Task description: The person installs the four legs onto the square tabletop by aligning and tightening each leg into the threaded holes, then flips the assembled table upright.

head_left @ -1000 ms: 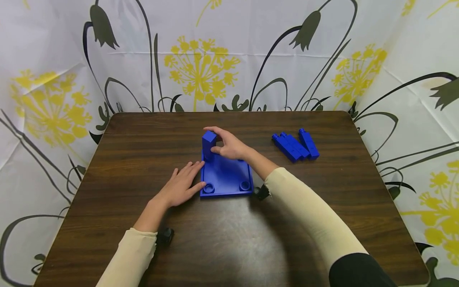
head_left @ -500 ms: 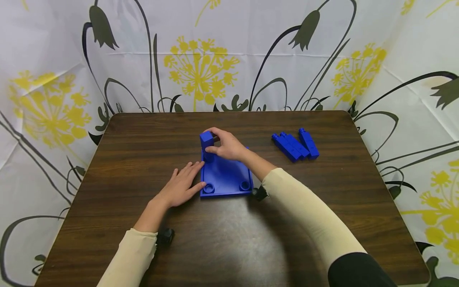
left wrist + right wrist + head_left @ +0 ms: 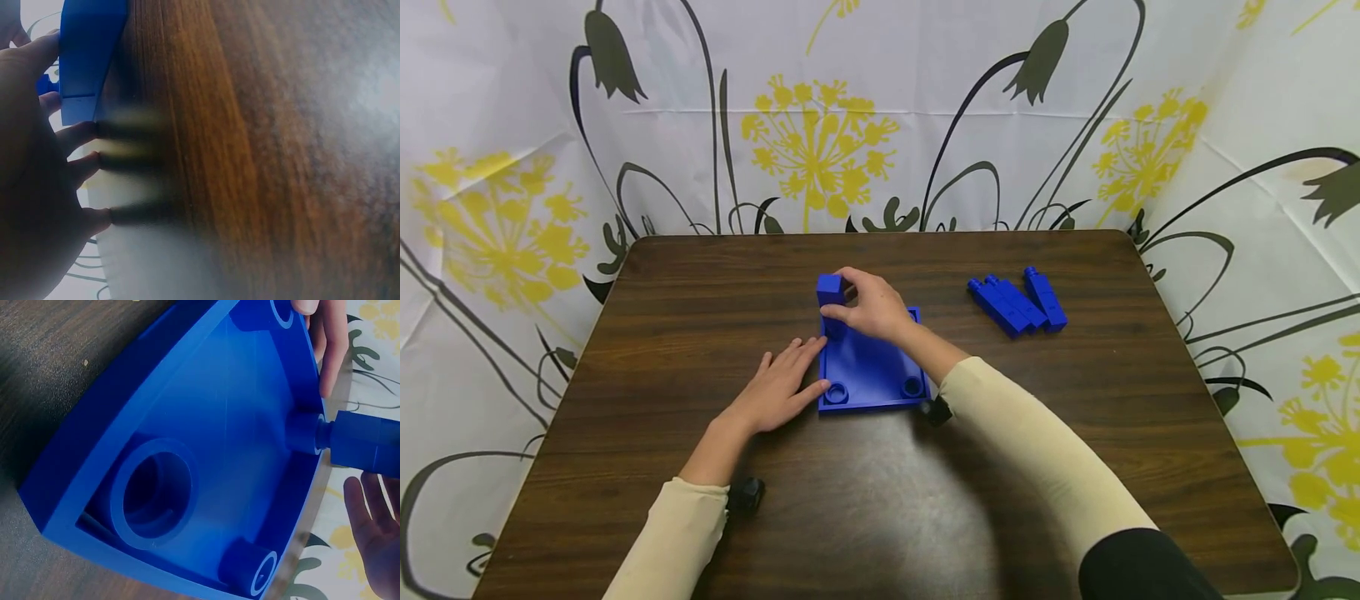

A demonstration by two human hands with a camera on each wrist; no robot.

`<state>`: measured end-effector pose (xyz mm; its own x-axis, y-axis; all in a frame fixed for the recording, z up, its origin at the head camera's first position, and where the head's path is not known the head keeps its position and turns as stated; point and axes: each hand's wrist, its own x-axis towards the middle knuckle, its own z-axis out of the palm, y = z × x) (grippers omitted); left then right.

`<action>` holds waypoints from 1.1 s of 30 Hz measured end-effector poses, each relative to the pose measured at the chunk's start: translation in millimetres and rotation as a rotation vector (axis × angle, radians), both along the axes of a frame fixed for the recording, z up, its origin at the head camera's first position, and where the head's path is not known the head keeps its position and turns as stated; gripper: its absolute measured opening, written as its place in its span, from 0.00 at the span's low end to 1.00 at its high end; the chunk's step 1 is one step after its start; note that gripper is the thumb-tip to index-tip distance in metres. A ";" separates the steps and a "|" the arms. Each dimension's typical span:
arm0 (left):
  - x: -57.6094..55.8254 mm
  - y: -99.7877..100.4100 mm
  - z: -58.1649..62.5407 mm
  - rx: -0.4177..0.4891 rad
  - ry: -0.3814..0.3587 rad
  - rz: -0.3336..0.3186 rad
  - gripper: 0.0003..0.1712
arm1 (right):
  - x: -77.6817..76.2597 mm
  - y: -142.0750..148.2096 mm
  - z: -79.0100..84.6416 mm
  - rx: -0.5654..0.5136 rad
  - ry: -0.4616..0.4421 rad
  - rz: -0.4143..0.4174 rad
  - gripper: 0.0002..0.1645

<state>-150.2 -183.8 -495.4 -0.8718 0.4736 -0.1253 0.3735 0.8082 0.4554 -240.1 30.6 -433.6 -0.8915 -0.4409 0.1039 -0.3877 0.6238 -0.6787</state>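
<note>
A square blue panel with raised edges and a round socket at each corner (image 3: 880, 362) lies on the table. My left hand (image 3: 778, 387) rests beside its left edge, fingers spread, with fingertips and thumb touching it; the left wrist view shows this hand (image 3: 37, 156) against the panel's side (image 3: 90, 56). My right hand (image 3: 876, 307) pinches a square blue table leg (image 3: 831, 289) between thumb and fingers, upright over the far left socket. The right wrist view shows the narrow end of the leg (image 3: 365, 442) at the socket's mouth (image 3: 306, 432); how deep it sits I cannot tell.
Several more blue legs (image 3: 1009, 307) lie on the brown wooden table (image 3: 1075, 433) to the right of the panel, knobbed ends pointing away. A patterned white curtain (image 3: 955, 100) hangs behind the table.
The leg has turned on its axis, its top swinging from a corner-on to a face-on look and shifting slightly left. My right hand moved a little left with it. The left hand stayed still.
</note>
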 end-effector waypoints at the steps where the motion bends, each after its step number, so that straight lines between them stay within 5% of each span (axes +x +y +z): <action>1: 0.0 0.0 -0.1 -0.002 0.001 -0.001 0.43 | 0.2 -0.2 0.1 0.002 -0.003 0.003 0.29; 8: 0.2 0.7 0.8 -0.002 -0.007 0.003 0.42 | 0.0 1.0 0.8 0.006 -0.034 0.064 0.34; 18: 0.5 1.0 -0.2 0.005 -0.017 0.006 0.42 | -5.7 4.4 -0.6 -0.184 -0.163 0.145 0.41; 33: 0.3 1.2 2.3 0.001 -0.024 0.010 0.41 | -7.6 1.5 -0.5 -0.246 -0.219 0.198 0.35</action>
<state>-149.9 -182.6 -493.2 -0.8735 0.4645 -0.1459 0.3541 0.8117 0.4645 -247.6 32.1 -434.1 -0.8042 -0.5928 0.0442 -0.3135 0.3598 -0.8788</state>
